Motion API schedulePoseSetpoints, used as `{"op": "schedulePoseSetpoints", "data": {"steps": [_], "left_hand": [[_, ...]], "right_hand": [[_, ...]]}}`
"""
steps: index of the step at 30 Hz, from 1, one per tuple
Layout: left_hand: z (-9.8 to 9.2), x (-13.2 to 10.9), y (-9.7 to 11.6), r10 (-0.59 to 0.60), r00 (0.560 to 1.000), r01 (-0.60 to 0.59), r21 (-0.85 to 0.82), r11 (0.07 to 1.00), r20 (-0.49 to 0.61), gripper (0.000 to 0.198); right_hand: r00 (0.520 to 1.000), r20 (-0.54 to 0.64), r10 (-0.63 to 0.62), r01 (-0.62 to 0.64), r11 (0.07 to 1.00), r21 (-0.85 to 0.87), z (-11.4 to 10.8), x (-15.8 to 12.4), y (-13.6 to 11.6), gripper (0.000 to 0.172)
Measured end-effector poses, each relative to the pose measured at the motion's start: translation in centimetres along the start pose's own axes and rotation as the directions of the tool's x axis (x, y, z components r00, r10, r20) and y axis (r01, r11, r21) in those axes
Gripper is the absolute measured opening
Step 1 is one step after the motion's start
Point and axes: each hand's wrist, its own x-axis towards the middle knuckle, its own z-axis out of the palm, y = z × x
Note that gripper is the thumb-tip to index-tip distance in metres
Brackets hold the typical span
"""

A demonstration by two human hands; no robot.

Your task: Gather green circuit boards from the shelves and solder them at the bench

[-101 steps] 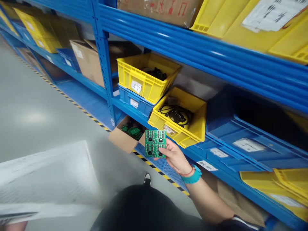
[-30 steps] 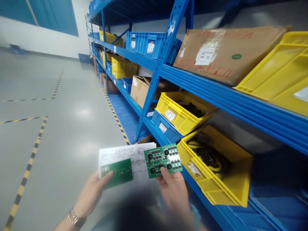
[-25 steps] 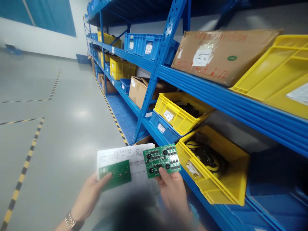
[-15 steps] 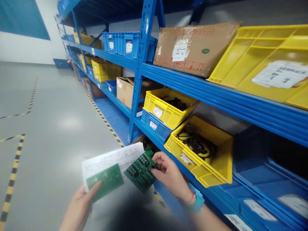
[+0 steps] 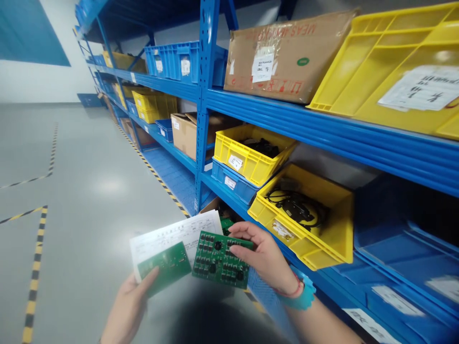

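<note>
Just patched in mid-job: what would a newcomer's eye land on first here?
Low centre, the right hand holds a green circuit board dotted with black parts, beside a plainer green board that the left hand pins against a printed sheet. To the right, a tilted yellow bin of black cables juts from the long blue shelving.

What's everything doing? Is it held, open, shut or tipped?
Left hand, gripping the paper and plain board.
Right hand, pinching the chip board, parts facing up.
Yellow bin, open, tipped forward.
Cables, coiled inside that bin.
Top box, shut.
Lower box, flaps open.
</note>
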Motion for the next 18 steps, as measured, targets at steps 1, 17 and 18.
{"op": "schedulePoseSetpoints", "data": {"steps": [1, 17, 18], "left_hand": [[0.1, -0.1, 0.1, 0.009, 1.0, -0.009, 0.001, 1.0, -0.009, 0.053], [-2.5, -0.5, 0.3, 0.337, 0.869, -0.494, 0.595, 0.634, 0.362, 0.016], [-2.7, -0.6, 0.4, 0.354, 0.814, -0.58, 0.617, 0.532, 0.46, 0.018]], "right_hand": [[1.0, -0.002, 0.002, -0.002, 1.0, 0.002, 0.0, -0.1, -0.1, 0.024], [0.912, -0.41, -0.026, 0.089, 0.987, 0.134, -2.2, 1.0, 0.2, 0.015], [0.897, -0.441, 0.0, 0.089, 0.98, 0.18, -2.5, 1.1, 0.0, 0.017]]}}
